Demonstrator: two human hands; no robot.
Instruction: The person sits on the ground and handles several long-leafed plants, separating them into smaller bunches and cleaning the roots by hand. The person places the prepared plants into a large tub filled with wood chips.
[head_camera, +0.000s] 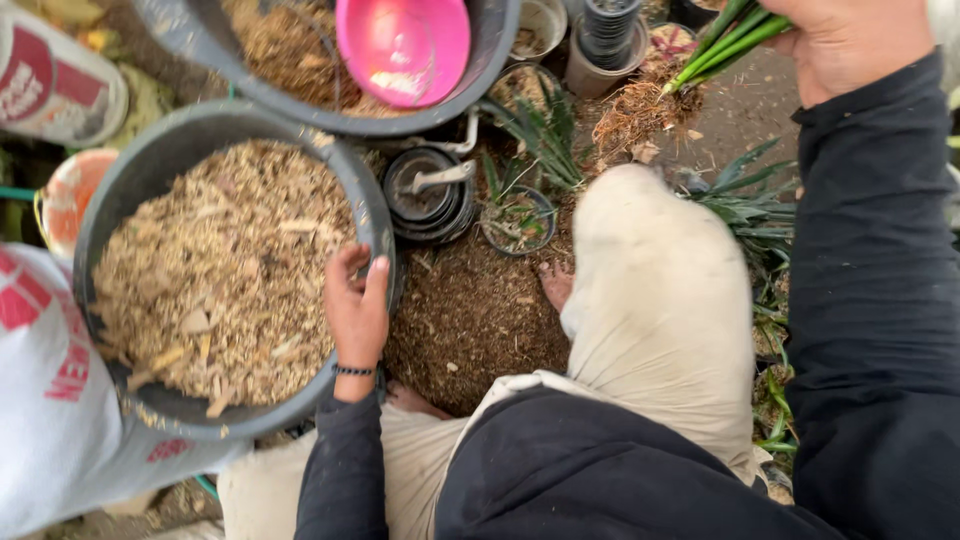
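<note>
At the bottom of the view, the person's lap: dark top, pale trousers, one knee (655, 300) raised mid-frame, bare toes (556, 284) on a mound of brown potting mix (470, 320). Left hand (357, 305), bead bracelet at the wrist, fingers curled over the near rim of a grey tub (150, 165) filled with wood chips and shavings (215, 280); thumb outside the rim, fingers inside, clamped on it. Left of the tub, white printed sacks (45, 420) and an orange-rimmed bucket (68, 195), partly hidden. Just past the mound, a stack of empty black nursery pots (430, 200) with a grey trowel (440, 178) lying in the top one, beside it a small pot with a spiky green seedling (515, 218). Further up, a second grey tub (480, 70) of similar mix, pink plastic bowl (405, 45) sitting in it. Top right, right hand (850, 40) closed around a bunch of long green leaves (725, 45), the plant's root ball (635, 115) hanging out left, above the ground. More stacked pots (608, 35) behind. Loose green plants (750, 205) lie right of the knee.
</note>
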